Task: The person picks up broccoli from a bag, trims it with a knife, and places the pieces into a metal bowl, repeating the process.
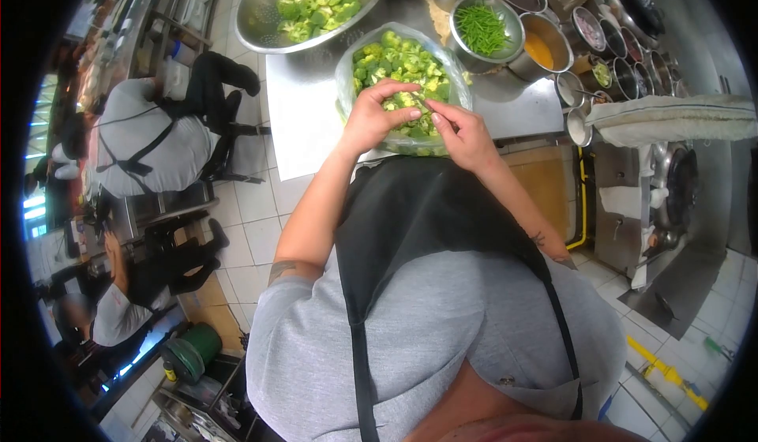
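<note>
Over a clear plastic bag point(345, 79) full of cut broccoli point(418, 61), my two hands are close together. My left hand point(377, 117) curves its thumb and index finger around a broccoli floret point(401, 103), which blends with the pieces below. My right hand point(464, 136) is closed, with a thin dark piece at its fingertips that looks like a small knife point(428, 107); most of it is hidden. Behind the bag to the left, a large perforated metal colander point(257, 16) holds more broccoli florets point(318, 6).
A bowl of cut green beans point(482, 30) and a pot of orange liquid point(538, 50) stand right of the bag. Several more pots crowd the right side. A towel point(671, 118) hangs near the stove. Two people point(154, 138) work at the left, across the tiled floor.
</note>
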A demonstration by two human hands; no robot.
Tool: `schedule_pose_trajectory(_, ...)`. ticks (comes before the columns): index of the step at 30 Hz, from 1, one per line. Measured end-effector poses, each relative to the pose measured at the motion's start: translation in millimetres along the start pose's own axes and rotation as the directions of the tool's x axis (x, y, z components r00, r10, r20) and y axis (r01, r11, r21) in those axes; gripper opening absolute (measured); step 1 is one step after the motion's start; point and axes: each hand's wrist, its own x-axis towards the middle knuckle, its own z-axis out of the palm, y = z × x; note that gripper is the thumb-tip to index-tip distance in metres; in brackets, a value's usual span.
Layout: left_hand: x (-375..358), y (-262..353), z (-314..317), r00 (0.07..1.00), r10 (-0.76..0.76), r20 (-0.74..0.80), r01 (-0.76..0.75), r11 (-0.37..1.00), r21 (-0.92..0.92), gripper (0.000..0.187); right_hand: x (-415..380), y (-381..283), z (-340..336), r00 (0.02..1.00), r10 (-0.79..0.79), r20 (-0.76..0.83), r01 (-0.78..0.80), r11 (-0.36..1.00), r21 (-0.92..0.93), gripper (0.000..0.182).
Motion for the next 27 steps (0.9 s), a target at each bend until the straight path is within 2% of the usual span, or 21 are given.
schedule_pose_trajectory(2,0.8,5.6,-0.7,0.995,0.093,0.042,-0.096,0.992,0.086,0.043,0.9,-1.7,-2.6,1.0,0.008,0.002,-0.008,0.999,-0.048,0.031)
schedule_pose_trajectory(3,0.4,10.7,-0.7,0.996,-0.044,0.076,0.05,0.995,-0.085,0.043,2.1,0.2,-3.8,1.0,0.001,-0.005,-0.001,0.997,-0.072,0.031)
schedule_pose_trajectory(5,-1.3,19.2,-0.1,0.936,-0.284,0.209,0.346,0.853,-0.391,0.043,3.1,1.8,-6.3,1.0,0.011,-0.005,-0.011,0.996,-0.087,0.031)
schedule_pose_trajectory(8,0.2,7.5,-0.2,0.902,-0.316,0.293,0.431,0.701,-0.569,0.043,3.9,2.5,-7.5,1.0,0.017,0.01,-0.016,0.998,-0.053,0.03)
schedule_pose_trajectory(11,1.1,-6.4,-4.1,0.9,-0.273,0.34,0.427,0.713,-0.556,0.043,4.2,5.8,-6.1,0.999,-0.023,0.029,0.023,1.0,0.006,0.03)
schedule_pose_trajectory(13,0.2,-5.6,-6.0,0.931,-0.25,0.268,0.356,0.788,-0.502,0.042,4.2,5.8,-8.3,0.997,0.006,0.075,-0.009,0.999,0.046,0.029)
schedule_pose_trajectory(17,-0.1,18.8,-8.7,0.953,-0.247,0.173,0.292,0.901,-0.322,0.043,6.2,3.7,-13.7,0.99,-0.006,0.14,0.001,0.999,0.037,0.028)
schedule_pose_trajectory(20,1.7,20.8,-11.2,0.969,-0.158,0.191,0.2,0.953,-0.227,0.039,9.8,0.3,-15.4,0.992,-0.045,0.118,0.049,0.998,-0.029,0.028)
schedule_pose_trajectory(22,0.4,22.7,-11.3,0.955,-0.212,0.207,0.266,0.921,-0.284,0.037,10.8,-1.9,-14.7,0.994,-0.084,0.065,0.092,0.988,-0.126,0.027)
schedule_pose_trajectory(26,1.0,19.2,-14.8,0.915,-0.305,0.265,0.376,0.883,-0.282,0.038,11.5,-2.4,-9.6,0.999,-0.053,0.0,0.053,0.987,-0.153,0.026)
schedule_pose_trajectory(27,0.8,18.0,-14.5,0.92,-0.293,0.261,0.365,0.883,-0.296,0.039,11.8,-1.9,-8.7,0.999,-0.05,-0.014,0.048,0.986,-0.157,0.026)
